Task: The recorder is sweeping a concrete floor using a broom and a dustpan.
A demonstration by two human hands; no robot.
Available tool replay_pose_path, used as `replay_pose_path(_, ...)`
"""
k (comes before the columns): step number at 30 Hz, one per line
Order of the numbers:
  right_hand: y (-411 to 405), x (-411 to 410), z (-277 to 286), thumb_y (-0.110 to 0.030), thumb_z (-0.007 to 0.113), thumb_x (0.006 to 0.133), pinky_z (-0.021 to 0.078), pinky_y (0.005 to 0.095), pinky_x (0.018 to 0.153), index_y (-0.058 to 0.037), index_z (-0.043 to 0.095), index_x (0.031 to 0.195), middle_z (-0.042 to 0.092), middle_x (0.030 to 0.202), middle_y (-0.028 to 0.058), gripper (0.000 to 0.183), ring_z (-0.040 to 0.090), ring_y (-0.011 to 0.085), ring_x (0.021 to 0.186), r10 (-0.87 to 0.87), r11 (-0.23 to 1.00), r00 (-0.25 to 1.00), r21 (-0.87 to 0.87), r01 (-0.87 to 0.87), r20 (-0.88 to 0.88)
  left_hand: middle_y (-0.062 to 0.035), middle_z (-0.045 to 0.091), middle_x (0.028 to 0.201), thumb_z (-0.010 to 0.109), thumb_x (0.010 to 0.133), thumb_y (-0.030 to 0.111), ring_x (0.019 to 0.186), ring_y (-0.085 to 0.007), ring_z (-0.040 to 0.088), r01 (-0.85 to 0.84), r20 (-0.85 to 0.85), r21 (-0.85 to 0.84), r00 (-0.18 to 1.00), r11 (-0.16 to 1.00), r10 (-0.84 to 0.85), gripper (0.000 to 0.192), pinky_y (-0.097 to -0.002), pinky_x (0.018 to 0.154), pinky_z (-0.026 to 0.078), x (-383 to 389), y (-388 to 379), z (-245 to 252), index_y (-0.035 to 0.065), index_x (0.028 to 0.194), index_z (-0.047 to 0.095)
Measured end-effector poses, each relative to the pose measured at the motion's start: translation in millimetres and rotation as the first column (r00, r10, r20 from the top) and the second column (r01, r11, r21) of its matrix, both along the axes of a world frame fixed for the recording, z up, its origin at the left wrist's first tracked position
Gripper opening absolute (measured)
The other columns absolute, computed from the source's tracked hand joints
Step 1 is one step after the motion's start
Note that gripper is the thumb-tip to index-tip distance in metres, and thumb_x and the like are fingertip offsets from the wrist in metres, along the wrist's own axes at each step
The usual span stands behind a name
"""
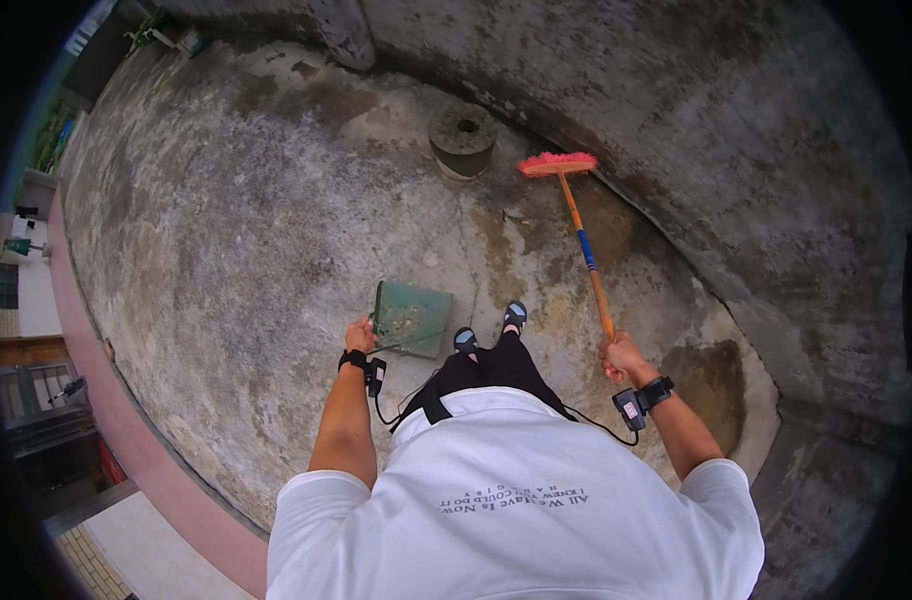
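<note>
My left hand (361,334) grips the edge of a green dustpan (413,319), which bears specks of debris and is held left of my feet. In my right hand (621,357) is the wooden handle of a broom (593,274) with a blue section midway. The broom's head, with pink-red bristles (558,160), points away from me near the foot of the wall. Each wrist wears a black strap with a small cabled device.
A round stone block with a hole (463,141) stands ahead on the stained concrete floor (276,225). A high concrete wall (763,172) runs along the right. At the left is a pink raised edge (118,397); a pipe (161,37) lies far left.
</note>
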State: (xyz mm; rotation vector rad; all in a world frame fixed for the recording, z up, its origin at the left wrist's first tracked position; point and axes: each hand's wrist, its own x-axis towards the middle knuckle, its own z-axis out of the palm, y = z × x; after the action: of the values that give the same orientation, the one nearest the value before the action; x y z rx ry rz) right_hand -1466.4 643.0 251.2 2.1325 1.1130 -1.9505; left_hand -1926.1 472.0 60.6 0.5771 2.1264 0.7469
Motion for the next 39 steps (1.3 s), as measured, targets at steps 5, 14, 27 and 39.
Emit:
replay_pose_path(5,-26.0,-9.2,-21.1,-0.003,0.039,0.070,0.0288,0.0263,0.024,0.0009,0.041,0.064,0.042,0.044,0.0072,0.008,0.042,0.0153,0.031,0.179,0.984,0.984,-0.024,-0.179,0.004,-0.0041,0.051,0.049,0.045,0.080,0.015,0.036,-0.0107,0.043,0.008,0.093,-0.015,0.996,1.000,-0.007,0.029,-0.0247,0.034,0.035,-3.3,4.5,-2.3,0.0078,0.107,0.050)
replay_pose_path(14,-78.9,-29.6,-11.0,-0.010,0.048,0.073,0.0239,0.0251,0.022,-0.0003,0.045,0.071,0.039,0.039,0.0038,0.010,0.035,0.0121,0.026,0.464,0.879,0.873,-0.046,-0.475,-0.152,-0.0048,0.051,0.049,0.045,0.079,0.015,0.036,-0.0111,0.043,0.152,-0.073,-0.086,0.985,0.985,-0.159,0.029,-0.0245,0.033,0.035,-10.0,3.1,-13.1,0.0078,0.107,0.050)
replay_pose_path(27,-24.5,-1.2,15.0,-0.010,0.043,0.070,0.0262,0.0224,0.025,-0.0057,0.039,0.061,0.041,0.044,0.0029,0.011,0.039,0.0105,0.031,0.167,0.982,0.983,-0.073,-0.173,-0.077,-0.0045,0.050,0.050,0.047,0.078,0.017,0.038,-0.0115,0.044,0.065,0.008,-0.009,0.998,0.998,-0.064,0.029,-0.0248,0.035,0.035,-2.0,6.6,-20.7,0.0066,0.105,0.051)
replay_pose_path(39,-19.2,41.1,13.2,-0.006,0.039,0.073,0.0249,0.0214,0.025,-0.0066,0.038,0.067,0.035,0.044,0.0002,0.006,0.035,0.0080,0.030,0.053,0.984,0.998,-0.170,-0.059,-0.038,-0.0094,0.056,0.055,0.047,0.076,0.022,0.047,-0.0156,0.055,0.308,-0.207,0.029,0.932,0.951,-0.296,0.031,-0.0281,0.050,0.043,11.1,42.1,-53.6,0.0029,0.099,0.054)
